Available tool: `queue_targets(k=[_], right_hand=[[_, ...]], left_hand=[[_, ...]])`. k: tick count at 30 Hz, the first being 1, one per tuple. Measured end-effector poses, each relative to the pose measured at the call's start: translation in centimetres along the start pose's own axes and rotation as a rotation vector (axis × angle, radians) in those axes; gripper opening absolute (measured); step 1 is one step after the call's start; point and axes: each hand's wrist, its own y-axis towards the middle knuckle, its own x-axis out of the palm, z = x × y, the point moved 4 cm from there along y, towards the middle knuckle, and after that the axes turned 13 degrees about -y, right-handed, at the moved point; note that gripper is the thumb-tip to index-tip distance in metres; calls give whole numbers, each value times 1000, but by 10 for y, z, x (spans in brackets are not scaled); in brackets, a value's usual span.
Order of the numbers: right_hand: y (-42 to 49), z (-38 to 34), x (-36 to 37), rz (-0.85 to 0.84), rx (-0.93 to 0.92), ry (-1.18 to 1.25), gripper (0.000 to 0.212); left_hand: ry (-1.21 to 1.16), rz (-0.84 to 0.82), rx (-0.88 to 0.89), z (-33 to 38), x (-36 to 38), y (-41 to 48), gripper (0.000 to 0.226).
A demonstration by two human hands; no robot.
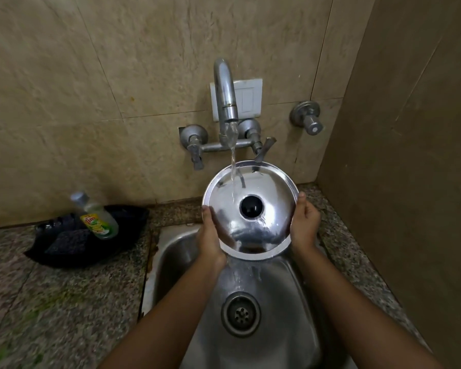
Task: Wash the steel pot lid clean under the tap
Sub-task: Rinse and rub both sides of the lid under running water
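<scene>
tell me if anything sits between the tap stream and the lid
Nothing visible does. Water from the tap falls straight onto the steel pot lid just above its black knob. The left hand and right hand grip only opposite rims.

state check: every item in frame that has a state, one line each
tap: running, stream landing on the lid
steel pot lid: held by both hands over the sink, knob side up, wet
left hand: gripping lid's left rim
right hand: gripping lid's right rim
sink: drain open, water running off into it
soap bottle: capped, lying in black tray
</scene>
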Motion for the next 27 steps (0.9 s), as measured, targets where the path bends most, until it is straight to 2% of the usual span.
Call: queue_targets(k=[2,5,7,9,12,15,18,27], right_hand=[[-3,2,2,7,5,-30,48],[-8,2,10,-38,-44,-135,41],[-11,4,20,-119,-102,-297,30],[-12,9,32,-225,-124,-408,28],[-19,14,50,-419,-20,-444,35],[-24,21,67,-538,152,-419,45],[-23,25,78,-582,223,-396,51],[-2,25,65,-502,127,-445,48]], left_hand=[[42,53,80,6,-1,-2,48],[80,125,225,20,-6,-8,43],[108,150,351,32,-11,-15,44],[130,147,480,42,-15,-23,42],[189,139,602,50,-19,-32,43],[259,90,645,51,-18,-39,35],[300,68,689,54,-13,-43,33],[262,39,640,47,11,-31,39]])
